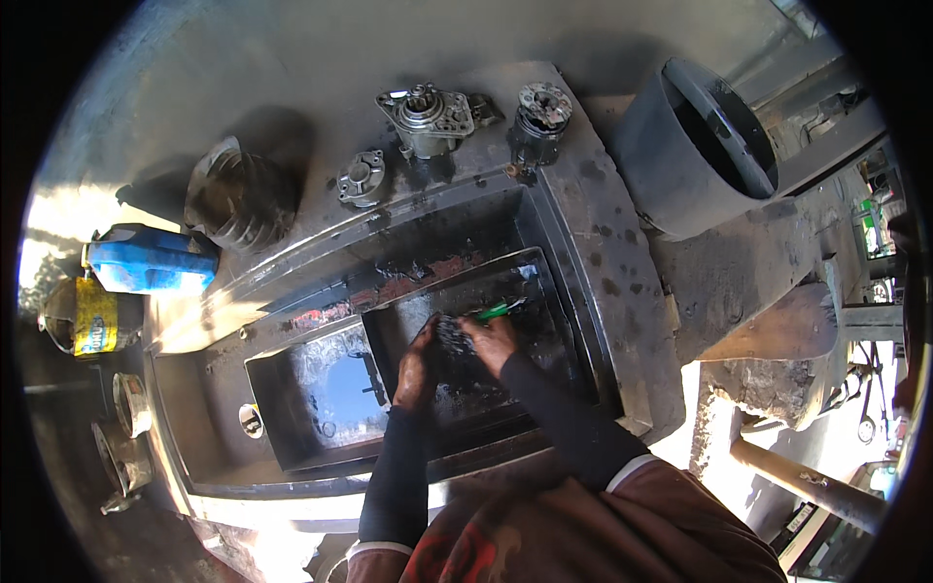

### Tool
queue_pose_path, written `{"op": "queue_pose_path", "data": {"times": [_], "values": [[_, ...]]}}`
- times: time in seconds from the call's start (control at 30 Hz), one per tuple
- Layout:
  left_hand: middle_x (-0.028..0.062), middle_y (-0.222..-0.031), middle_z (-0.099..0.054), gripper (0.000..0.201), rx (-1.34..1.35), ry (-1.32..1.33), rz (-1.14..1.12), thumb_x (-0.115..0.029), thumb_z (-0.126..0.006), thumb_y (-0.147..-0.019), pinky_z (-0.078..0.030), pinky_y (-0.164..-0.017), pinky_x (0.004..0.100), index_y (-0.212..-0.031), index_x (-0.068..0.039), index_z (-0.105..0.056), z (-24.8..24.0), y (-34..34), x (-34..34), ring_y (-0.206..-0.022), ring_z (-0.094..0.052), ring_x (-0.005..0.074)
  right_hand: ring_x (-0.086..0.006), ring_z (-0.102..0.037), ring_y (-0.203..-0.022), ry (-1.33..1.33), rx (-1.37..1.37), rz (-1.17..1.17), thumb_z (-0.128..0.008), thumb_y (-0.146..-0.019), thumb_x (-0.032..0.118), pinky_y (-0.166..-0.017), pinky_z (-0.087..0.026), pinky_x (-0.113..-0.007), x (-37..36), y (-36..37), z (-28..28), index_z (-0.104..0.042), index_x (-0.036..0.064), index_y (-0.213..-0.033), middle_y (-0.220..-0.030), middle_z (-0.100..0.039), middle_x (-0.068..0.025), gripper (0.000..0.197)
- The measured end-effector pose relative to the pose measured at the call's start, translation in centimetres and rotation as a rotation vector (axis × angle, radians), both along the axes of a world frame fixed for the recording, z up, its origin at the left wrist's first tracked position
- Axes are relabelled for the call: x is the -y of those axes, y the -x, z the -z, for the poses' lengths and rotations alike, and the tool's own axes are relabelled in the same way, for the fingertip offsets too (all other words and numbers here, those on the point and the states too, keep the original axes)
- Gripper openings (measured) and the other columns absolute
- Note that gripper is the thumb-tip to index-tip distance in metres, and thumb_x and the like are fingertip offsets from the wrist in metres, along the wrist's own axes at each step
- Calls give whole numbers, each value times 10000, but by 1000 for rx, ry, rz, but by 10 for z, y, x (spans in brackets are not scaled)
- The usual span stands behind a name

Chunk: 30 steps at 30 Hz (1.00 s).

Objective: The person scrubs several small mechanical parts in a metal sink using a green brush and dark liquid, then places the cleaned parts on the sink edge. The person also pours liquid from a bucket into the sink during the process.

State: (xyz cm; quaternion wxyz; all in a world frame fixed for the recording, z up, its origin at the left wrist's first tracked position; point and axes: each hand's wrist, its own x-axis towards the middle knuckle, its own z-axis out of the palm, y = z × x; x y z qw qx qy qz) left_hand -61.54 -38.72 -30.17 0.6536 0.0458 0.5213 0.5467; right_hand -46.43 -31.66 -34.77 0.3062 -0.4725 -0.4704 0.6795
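Observation:
Both hands are over a dark metal tray [544, 291] set inside a larger basin. My left hand [414, 367] is closed along the near side of a small grey metal part [450, 335], whose exact kind I cannot make out. My right hand [493, 342] meets the part from the other side. A tool with a green handle [494, 312] lies in its grip, pointing up to the right; its working end is hard to make out. Dark, wet-looking liquid covers the tray's floor. Beside it, a second compartment [335, 384] holds liquid that reflects blue and white.
On the basin's far ledge stand a metal pump housing [423, 117], a small round flanged part [362, 179] and a cylindrical metal part [539, 126]. A cut plastic container [238, 202], blue jug [155, 260] and yellow-labelled container [94, 316] sit left. A large grey cylinder [661, 155] stands right.

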Motion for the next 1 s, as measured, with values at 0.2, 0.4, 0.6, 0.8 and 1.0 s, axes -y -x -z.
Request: {"op": "queue_pose_path", "data": {"times": [0.2, 0.4, 0.6, 0.8, 1.0], "values": [[67, -1135, -649, 436, 4, 43, -36, -347, -439, -1028, -503, -822, 307, -1282, -34, -606, 4, 1, -2, -954, -605, 169, -309, -690, -876, -107, 722, -306, -746, -834, 433, -845, -521, -413, -3, 8, -45, -677, 6, -952, -893, -705, -172, 448], [34, -1057, -663, 453, 68, -33, -41, -390, -443, -1026, -521, -776, 297, -1291, -51, -587, 11, 7, -2, -872, -630, 157, -311, -705, -846, -468, 410, -411, -732, -849, 353, -728, -553, -408, -9, 12, -60, -689, 70, -901, -932, -710, -166, 291], [53, -1072, -675, 401, 228, -53, 51, -385, -468, -1018, -534, -809, 308, -1206, -61, -610, -3, 11, -2, -912, -657, 167, -303, -693, -918, -611, 348, -527, -689, -892, 311, -807, -535, -413, -8, 9, -54, -728, 93, -1013, -962, -713, -149, 252], [87, -1099, -678, 434, 136, 9, -1, -406, -478, -1015, -528, -867, 343, -1256, -62, -585, -22, 5, -7, -963, -656, 209, -321, -697, -865, -492, 358, -269, -650, -904, 290, -796, -547, -432, -8, 6, -57, -721, 102, -1000, -929, -723, -148, 223], [94, -1077, -680, 447, 163, 23, 79, -428, -487, -1008, -546, -834, 349, -1226, -53, -595, -23, 10, -8, -954, -661, 200, -290, -705, -908, -439, 529, -435, -637, -892, 229, -833, -544, -412, -10, -1, -67, -724, 114, -1064, -958, -719, -166, 224]]}}
